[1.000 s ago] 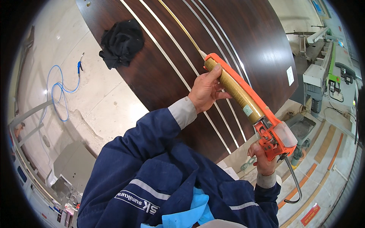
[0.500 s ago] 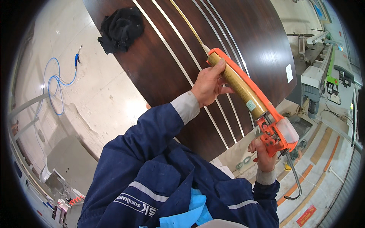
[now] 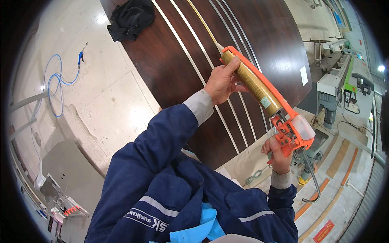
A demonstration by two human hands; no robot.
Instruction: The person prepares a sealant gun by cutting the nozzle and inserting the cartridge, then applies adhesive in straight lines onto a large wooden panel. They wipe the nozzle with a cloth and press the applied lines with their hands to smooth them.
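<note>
My left hand [image 3: 222, 83] wraps around the front of a gold cartridge [image 3: 255, 86] in an orange caulking gun [image 3: 300, 141]. My right hand [image 3: 280, 157] grips the handle and trigger end, its fingers partly hidden. Slanting up to the left, the gun puts its pale nozzle [image 3: 219, 47] at a groove line in a dark wood panel [image 3: 162, 60]. Beyond the nozzle that line shows a yellowish strip [image 3: 202, 21]. Several pale lines run alongside it across the panel. Behind the handle hangs the bent metal rod [image 3: 313, 182].
A black cloth [image 3: 131, 19] lies on the panel's far left corner. On the floor at left is a blue air hose [image 3: 50, 83] with a blow gun [image 3: 80, 58]. A white label [image 3: 304, 76] sits at the panel's right. Machinery [image 3: 330, 91] stands beyond.
The panel and cloth have shifted up in the view. Against the panel, the nozzle sits slightly nearer to me along the groove line. Both hands keep their hold on the gun.
</note>
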